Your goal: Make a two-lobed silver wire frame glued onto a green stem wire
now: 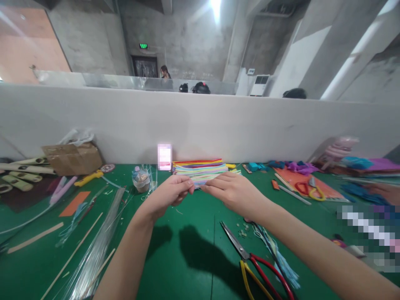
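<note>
My left hand [170, 193] and my right hand [228, 191] meet above the green mat [175, 258], fingertips pinched together at a small thing between them that I cannot make out. Just behind the fingers lies a stack of coloured pipe cleaners or strips [200, 168]. Both forearms reach in from the bottom edge. Pliers with red and yellow handles [253, 262] lie open on the mat under my right forearm, beside pale blue cut strips [278, 258].
A small clear jar [141, 179], a cardboard box [73, 157] and clear plastic sleeves [96, 246] lie left. Wooden sticks [34, 238], red-yellow scissors [309, 189] on orange sheet and crepe paper [300, 167] lie around. A white partition wall [200, 121] backs the table; people's heads show beyond.
</note>
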Demonstrator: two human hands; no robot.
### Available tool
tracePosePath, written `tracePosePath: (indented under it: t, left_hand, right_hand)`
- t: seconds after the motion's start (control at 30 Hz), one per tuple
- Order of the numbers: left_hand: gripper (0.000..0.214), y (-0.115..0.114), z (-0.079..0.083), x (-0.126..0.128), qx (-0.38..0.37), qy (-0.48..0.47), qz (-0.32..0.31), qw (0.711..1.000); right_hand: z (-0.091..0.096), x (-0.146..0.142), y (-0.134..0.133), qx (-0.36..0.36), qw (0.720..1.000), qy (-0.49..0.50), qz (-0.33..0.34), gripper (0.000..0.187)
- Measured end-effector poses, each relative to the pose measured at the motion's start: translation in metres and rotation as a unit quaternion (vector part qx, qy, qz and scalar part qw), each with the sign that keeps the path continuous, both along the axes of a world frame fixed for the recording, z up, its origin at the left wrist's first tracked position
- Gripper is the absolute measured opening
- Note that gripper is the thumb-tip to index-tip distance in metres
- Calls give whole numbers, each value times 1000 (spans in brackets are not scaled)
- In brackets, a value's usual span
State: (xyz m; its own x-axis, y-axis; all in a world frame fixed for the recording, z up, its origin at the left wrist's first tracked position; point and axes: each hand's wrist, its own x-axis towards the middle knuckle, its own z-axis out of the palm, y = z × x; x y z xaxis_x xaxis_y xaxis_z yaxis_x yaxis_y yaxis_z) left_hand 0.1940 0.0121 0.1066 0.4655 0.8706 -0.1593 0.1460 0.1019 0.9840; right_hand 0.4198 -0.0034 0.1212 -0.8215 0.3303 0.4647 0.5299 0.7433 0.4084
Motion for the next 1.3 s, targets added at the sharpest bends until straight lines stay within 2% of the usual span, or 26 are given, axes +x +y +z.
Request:
tracePosePath:
  t: [0.13, 0.3, 0.4, 0.63, 0.83, 1.13, 1.3]
  left_hand:
    - [35, -4, 2, -3, -15, 5, -40, 999]
    - [32, -8, 0, 2, -63, 9, -120, 991]
    - [32, -8, -2, 7, -84, -16, -144, 986]
    - [35, -7, -6, 15, -94, -80, -112, 986]
    - [33, -5, -11, 19, -82, -111, -114, 984]
    - [27, -3, -14, 16, -31, -111, -146, 983]
    - [32, 0, -19, 19, -7, -106, -122, 987]
  right_hand:
    - [5, 5, -4, 15, 1000, 15, 3, 23]
    - [15, 1, -8, 24, 998, -7, 51, 25]
    - [18, -3, -10, 36, 997, 4, 64, 24]
    - [20, 0, -12, 103, 993, -10, 63, 25]
    - [24, 3, -11, 71, 995, 23, 72, 26]
    - [26, 4, -9, 88, 992, 24, 87, 25]
    - [23, 6, -3, 99, 991, 32, 88, 23]
